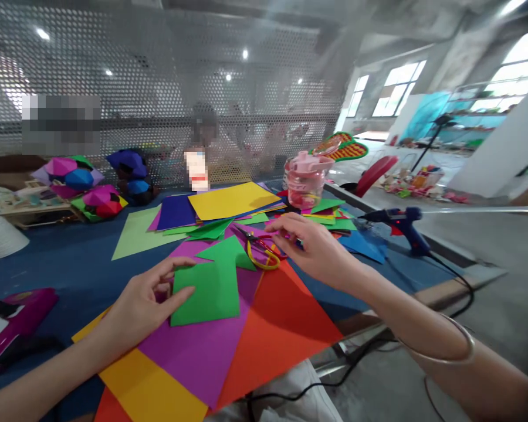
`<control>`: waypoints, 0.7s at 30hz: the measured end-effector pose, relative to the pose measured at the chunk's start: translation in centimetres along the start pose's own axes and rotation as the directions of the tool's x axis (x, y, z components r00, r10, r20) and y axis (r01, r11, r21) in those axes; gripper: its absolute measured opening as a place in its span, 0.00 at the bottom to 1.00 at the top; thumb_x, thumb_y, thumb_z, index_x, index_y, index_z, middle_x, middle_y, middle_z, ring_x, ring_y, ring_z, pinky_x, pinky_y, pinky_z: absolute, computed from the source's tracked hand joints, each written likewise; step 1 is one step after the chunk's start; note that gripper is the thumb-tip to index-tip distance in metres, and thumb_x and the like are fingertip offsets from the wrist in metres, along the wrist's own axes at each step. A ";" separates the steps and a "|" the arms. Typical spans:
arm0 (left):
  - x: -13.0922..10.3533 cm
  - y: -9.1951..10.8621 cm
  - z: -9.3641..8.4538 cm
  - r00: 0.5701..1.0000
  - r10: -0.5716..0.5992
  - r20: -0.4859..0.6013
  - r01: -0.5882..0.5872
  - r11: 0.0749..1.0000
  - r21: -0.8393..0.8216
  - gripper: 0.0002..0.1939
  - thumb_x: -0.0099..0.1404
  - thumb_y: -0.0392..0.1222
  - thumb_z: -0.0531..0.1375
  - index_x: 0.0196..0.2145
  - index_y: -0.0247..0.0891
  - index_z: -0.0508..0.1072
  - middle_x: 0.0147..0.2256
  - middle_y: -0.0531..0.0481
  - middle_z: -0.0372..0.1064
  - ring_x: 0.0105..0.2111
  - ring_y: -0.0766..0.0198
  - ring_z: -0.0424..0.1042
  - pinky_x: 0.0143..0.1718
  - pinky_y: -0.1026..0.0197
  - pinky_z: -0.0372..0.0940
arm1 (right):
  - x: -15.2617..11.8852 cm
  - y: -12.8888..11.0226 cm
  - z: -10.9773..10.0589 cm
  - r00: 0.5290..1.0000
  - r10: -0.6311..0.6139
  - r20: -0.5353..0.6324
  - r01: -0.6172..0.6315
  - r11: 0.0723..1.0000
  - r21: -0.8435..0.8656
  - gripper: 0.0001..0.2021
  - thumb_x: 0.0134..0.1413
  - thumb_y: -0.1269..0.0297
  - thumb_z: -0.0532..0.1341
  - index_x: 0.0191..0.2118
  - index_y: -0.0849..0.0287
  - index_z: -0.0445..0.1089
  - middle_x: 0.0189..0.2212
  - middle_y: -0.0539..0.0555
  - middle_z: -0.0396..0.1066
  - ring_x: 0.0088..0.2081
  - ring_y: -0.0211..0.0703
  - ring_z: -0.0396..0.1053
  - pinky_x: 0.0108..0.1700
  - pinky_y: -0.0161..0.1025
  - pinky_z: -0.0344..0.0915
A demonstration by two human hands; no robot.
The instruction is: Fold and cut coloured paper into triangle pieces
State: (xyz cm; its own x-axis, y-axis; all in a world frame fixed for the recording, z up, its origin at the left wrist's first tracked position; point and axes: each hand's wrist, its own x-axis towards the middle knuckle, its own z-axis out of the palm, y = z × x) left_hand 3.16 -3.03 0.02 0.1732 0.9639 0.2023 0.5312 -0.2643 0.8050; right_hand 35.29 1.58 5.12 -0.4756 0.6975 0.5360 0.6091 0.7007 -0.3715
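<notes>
A small green paper square [206, 293] is pinched between the thumb and fingers of my left hand [147, 299]. Scissors [261, 249] with red and yellow handles lie on the coloured paper, blades pointing away to the left. Just right of the handles hovers my right hand [308, 243], its fingers bent but apart and holding nothing I can see. Another cut green piece [222, 249] lies behind the held square. Beneath both are purple [193, 363], orange-red [277, 328] and yellow-orange [152, 384] sheets, reaching over the table's front edge.
Behind stands a stack topped by a yellow sheet [233, 199]. A pink-lidded jar [305, 179] and a blue glue gun [400, 225] with a cable are on the right. Faceted paper shapes [74, 176], a white cup-like stack [0, 234] and a magenta tool [22, 328] are left.
</notes>
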 end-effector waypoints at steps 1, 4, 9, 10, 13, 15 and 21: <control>0.1 -0.1 -0.1 1.000 0.000 -0.015 0.000 1.000 0.020 0.24 0.57 0.50 0.69 0.51 0.45 0.74 0.34 0.52 0.76 0.30 0.57 0.76 0.29 0.63 0.72 | -1.0 0.4 -0.9 0.999 0.038 0.008 -0.037 0.996 -0.079 0.08 0.66 0.70 0.56 0.45 0.60 0.72 0.43 0.58 0.74 0.44 0.45 0.71 0.46 0.40 0.66; 0.3 -0.1 -0.3 0.999 -0.032 0.014 0.033 0.999 -0.005 0.23 0.56 0.52 0.70 0.47 0.44 0.74 0.29 0.54 0.74 0.28 0.57 0.76 0.29 0.63 0.72 | -4.0 1.7 -2.9 0.978 0.203 0.046 -0.176 0.923 -0.342 0.10 0.68 0.66 0.55 0.45 0.61 0.72 0.43 0.60 0.73 0.45 0.50 0.72 0.47 0.44 0.66; 0.1 0.5 -0.8 0.955 -0.116 0.273 0.169 0.969 -0.181 0.28 0.61 0.54 0.69 0.54 0.45 0.67 0.37 0.49 0.79 0.37 0.54 0.79 0.37 0.59 0.74 | -6.8 3.2 -3.2 0.882 0.471 0.037 -0.350 0.705 -0.617 0.14 0.69 0.58 0.55 0.52 0.60 0.70 0.49 0.63 0.72 0.49 0.55 0.72 0.46 0.45 0.67; -0.1 0.6 -0.8 0.951 -0.125 0.284 0.186 0.962 -0.201 0.26 0.61 0.54 0.69 0.52 0.44 0.68 0.39 0.48 0.79 0.39 0.54 0.79 0.38 0.59 0.74 | -6.9 3.4 -3.0 0.874 0.484 0.035 -0.356 0.688 -0.632 0.15 0.69 0.58 0.55 0.53 0.60 0.70 0.49 0.63 0.72 0.50 0.56 0.72 0.45 0.45 0.67; -0.7 0.7 -0.9 0.965 -0.107 0.241 0.168 0.954 -0.249 0.16 0.61 0.52 0.69 0.39 0.41 0.72 0.34 0.51 0.77 0.35 0.59 0.78 0.36 0.63 0.73 | -6.7 4.0 -2.6 0.867 0.495 0.058 -0.351 0.689 -0.634 0.16 0.68 0.59 0.56 0.55 0.60 0.69 0.48 0.62 0.73 0.49 0.56 0.73 0.43 0.44 0.67; -1.0 0.8 -1.1 0.976 -0.056 0.209 0.116 0.951 -0.286 0.14 0.61 0.50 0.69 0.35 0.41 0.71 0.30 0.55 0.74 0.31 0.64 0.75 0.33 0.66 0.71 | -6.7 4.1 -2.6 0.861 0.502 0.075 -0.351 0.696 -0.627 0.16 0.68 0.59 0.56 0.54 0.61 0.69 0.47 0.63 0.73 0.46 0.56 0.74 0.41 0.44 0.67; -1.8 0.6 -2.0 0.958 -0.001 0.288 0.090 0.950 -0.298 0.09 0.63 0.46 0.68 0.35 0.40 0.73 0.33 0.51 0.75 0.32 0.62 0.75 0.33 0.63 0.72 | -8.2 1.0 -3.0 0.942 0.336 0.025 -0.287 0.840 -0.461 0.19 0.69 0.58 0.53 0.60 0.59 0.62 0.55 0.64 0.66 0.47 0.56 0.74 0.43 0.47 0.68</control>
State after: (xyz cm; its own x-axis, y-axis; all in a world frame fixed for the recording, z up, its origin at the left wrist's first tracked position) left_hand 1.46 -4.84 1.25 0.4043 0.9140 0.0327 0.2731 -0.1548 0.9494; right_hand 41.69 -3.89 2.62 -0.2590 0.8960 0.3607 0.9406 0.3188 -0.1165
